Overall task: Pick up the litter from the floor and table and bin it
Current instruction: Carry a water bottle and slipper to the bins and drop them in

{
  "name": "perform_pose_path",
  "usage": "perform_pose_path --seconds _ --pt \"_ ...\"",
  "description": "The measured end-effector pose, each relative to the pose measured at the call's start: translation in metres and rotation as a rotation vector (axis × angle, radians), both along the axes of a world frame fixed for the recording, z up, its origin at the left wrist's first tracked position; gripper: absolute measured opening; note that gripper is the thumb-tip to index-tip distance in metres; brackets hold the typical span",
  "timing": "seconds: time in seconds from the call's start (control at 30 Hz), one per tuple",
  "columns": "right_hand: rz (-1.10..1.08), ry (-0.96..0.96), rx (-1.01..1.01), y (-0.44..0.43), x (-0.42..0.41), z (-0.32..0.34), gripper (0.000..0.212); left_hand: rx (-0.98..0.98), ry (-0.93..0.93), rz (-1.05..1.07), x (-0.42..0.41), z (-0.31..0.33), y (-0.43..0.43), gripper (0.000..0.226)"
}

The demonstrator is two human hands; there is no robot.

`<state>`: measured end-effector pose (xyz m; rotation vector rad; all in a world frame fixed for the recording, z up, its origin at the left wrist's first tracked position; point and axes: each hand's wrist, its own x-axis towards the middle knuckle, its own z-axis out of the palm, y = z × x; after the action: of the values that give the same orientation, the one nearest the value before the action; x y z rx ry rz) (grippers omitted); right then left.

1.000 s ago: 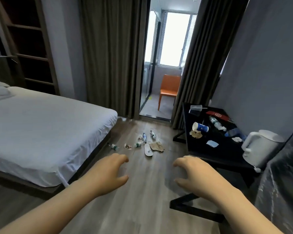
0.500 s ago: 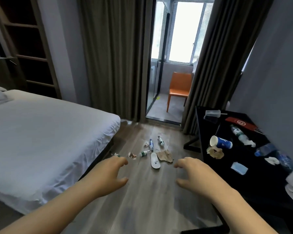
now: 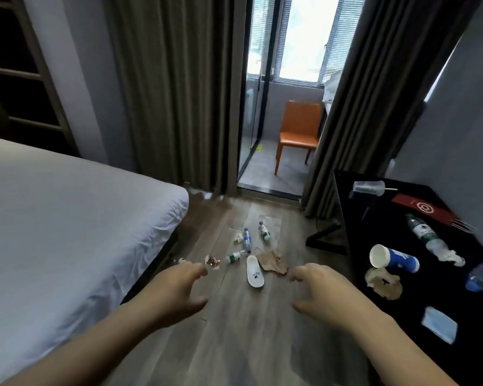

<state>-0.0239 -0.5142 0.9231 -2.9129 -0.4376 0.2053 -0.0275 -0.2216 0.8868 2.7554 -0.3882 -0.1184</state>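
Your left hand [image 3: 179,291] and right hand [image 3: 326,291] hover empty with fingers spread over the wooden floor [image 3: 234,344], while ahead lie three small plastic bottles [image 3: 246,240], one white slipper [image 3: 255,271] and crumpled brown paper [image 3: 272,260], with more litter on the black table [image 3: 374,232] at right.

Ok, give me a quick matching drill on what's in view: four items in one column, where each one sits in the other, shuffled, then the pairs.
Items:
1. white slipper
2. blue paper cup
3. orange chair
4. blue face mask

Places:
A. past the glass door
B. on the floor among bottles
C. near edge of the black table
D. on its side on the table, beside a crumpled wrapper

Pairs: 1-B, 2-D, 3-A, 4-C
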Motion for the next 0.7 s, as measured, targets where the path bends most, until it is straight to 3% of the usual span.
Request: perform_pose_path --seconds 0.23,0.53,0.7 --pt "-0.082 0.035 -0.005 0.045 0.125 -0.004 0.041 -0.031 -0.034 -0.043 0.146 -0.003 0.046 0.030" --pt "-0.173 0.140 -0.018 0.076 0.234 -0.025 0.047 0.000 0.040 -0.092 0.276 -0.023 0.079 0.037" --pt "-0.220 0.160 -0.043 0.072 0.289 -0.037 0.039 -0.004 0.087 -0.099 0.333 -0.037 0.077 0.039"
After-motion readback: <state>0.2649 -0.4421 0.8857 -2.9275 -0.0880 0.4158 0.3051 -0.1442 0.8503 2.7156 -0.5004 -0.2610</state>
